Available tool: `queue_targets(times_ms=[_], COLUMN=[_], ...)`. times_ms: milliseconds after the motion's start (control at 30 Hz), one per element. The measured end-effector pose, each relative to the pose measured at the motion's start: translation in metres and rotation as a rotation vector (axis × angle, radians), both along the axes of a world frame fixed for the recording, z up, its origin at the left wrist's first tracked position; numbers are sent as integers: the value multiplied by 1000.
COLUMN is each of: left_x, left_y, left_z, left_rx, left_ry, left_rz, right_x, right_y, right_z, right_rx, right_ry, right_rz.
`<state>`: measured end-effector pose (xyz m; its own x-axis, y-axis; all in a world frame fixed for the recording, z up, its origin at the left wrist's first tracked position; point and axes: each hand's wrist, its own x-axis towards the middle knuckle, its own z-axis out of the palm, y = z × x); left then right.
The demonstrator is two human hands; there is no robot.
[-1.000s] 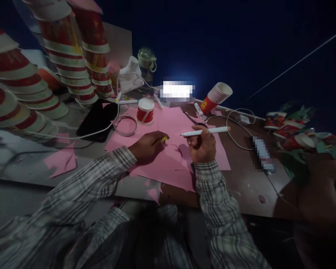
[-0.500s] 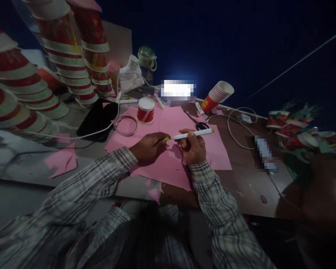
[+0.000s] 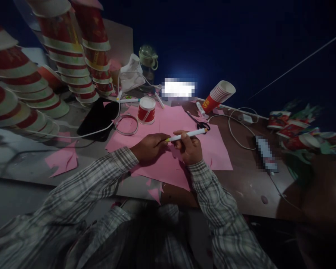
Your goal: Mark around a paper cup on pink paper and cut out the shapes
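Note:
My right hand (image 3: 190, 148) is closed around a white marker (image 3: 189, 135) with an orange end, its tip end pointing left. Pinched in the fingers of my left hand (image 3: 150, 147) is a yellow marker cap (image 3: 167, 140), which meets the marker's tip end. Both hands are just above the pink paper sheets (image 3: 162, 170). Beyond them on the paper stands a red and white paper cup (image 3: 146, 111), upside down. A roll of tape (image 3: 126, 124) lies flat left of the cup. Black-handled scissors (image 3: 202, 126) rest behind my right hand.
Tall stacks of red and white cups (image 3: 70, 59) crowd the left side, near a black phone-like slab (image 3: 96, 117). A tilted cup stack (image 3: 220, 95) stands at the back. White cable (image 3: 231, 129) loops across the right. Cups with green leaves (image 3: 294, 129) sit far right.
The marker has moved left, and its tip end now meets the yellow cap in my left hand. Earlier a gap showed between them.

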<state>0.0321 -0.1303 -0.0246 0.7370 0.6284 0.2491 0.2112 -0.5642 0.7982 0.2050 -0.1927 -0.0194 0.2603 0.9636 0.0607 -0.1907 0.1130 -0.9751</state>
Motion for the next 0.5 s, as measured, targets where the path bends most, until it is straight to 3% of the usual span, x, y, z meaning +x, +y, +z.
queue_targets(times_ms=[133, 500], left_x=[0, 2], left_y=[-2, -6], left_z=[-5, -10], left_rx=[74, 253], left_ry=[-1, -23], left_rz=[4, 106], right_x=[-2, -9], right_y=[-1, 2], right_z=[1, -6], right_rx=[-85, -74], right_ry=[-7, 162], right_rz=[22, 9])
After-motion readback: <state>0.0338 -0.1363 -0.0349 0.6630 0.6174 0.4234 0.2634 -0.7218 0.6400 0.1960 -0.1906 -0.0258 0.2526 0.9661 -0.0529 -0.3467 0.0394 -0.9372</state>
